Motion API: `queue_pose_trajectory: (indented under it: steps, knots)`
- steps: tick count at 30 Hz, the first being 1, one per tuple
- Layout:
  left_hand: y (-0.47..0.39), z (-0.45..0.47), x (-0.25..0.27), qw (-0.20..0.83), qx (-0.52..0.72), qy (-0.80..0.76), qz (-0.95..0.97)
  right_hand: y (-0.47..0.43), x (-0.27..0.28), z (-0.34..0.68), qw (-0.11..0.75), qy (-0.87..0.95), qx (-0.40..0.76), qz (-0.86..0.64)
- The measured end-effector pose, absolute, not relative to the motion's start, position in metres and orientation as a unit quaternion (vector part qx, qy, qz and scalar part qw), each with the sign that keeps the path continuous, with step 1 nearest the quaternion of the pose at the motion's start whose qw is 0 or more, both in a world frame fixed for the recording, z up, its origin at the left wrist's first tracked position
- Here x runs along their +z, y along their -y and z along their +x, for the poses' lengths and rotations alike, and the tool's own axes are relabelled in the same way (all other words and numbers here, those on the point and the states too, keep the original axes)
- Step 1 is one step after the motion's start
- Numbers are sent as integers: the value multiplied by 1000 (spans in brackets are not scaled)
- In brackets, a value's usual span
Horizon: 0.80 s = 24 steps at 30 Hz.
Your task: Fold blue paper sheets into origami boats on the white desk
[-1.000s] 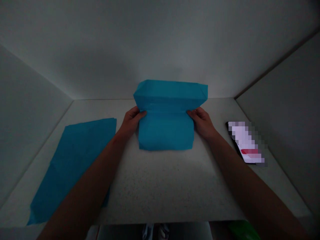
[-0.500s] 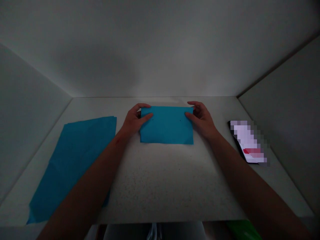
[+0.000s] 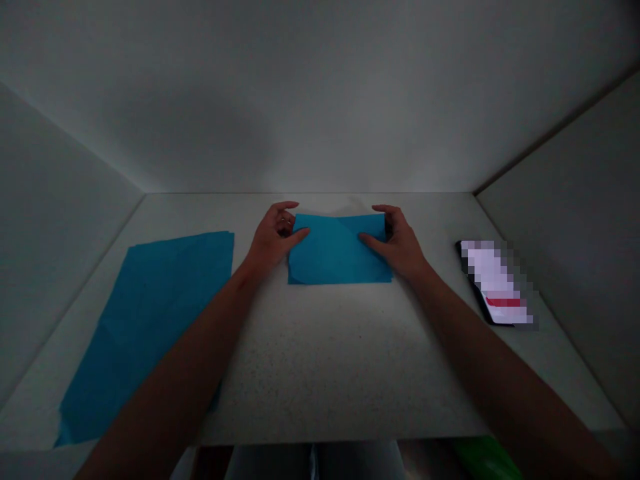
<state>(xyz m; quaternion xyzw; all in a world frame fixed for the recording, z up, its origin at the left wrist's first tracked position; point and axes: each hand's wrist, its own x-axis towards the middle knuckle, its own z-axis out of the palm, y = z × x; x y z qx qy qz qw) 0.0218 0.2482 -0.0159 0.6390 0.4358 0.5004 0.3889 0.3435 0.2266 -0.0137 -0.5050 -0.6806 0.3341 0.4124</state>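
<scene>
A folded piece of blue paper (image 3: 337, 257) stands out in the middle of the white table, its top edge dipping slightly. My left hand (image 3: 275, 237) grips its left end, thumb on the near face, other fingers behind and the index finger stretched above the edge. At the right end my right hand (image 3: 395, 240) pinches it the same way, its thumb lying farther in. The fingertips behind the paper are hidden. To the left lies a larger sheet of blue paper (image 3: 150, 313), creased and partly covered by my left forearm.
A phone (image 3: 493, 283) with a lit, pixelated screen lies on the right of the table (image 3: 310, 373). White walls (image 3: 320, 100) enclose the back and both sides. Something green (image 3: 487, 460) shows below the front edge at right.
The held paper has shifted slightly right and its top edge now bows. My right thumb has slid inward, and my left index finger has lifted off the top edge.
</scene>
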Motion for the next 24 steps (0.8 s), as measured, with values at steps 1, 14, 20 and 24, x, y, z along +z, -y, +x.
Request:
queue_pose_trajectory:
  steps: [1,14,20,24]
  knots:
    - [-248,22,-15,377,496,-437,648,-226,-13,342,410,683,321,-512]
    - [-226,34,2,244,286,-358,854,-227,1,333,248,852,220,-405]
    - [-230,33,-4,211,264,-347,875,-223,0,334,238,864,212,-389]
    - [-235,31,-7,212,283,-365,861,-214,6,337,212,888,192,-359]
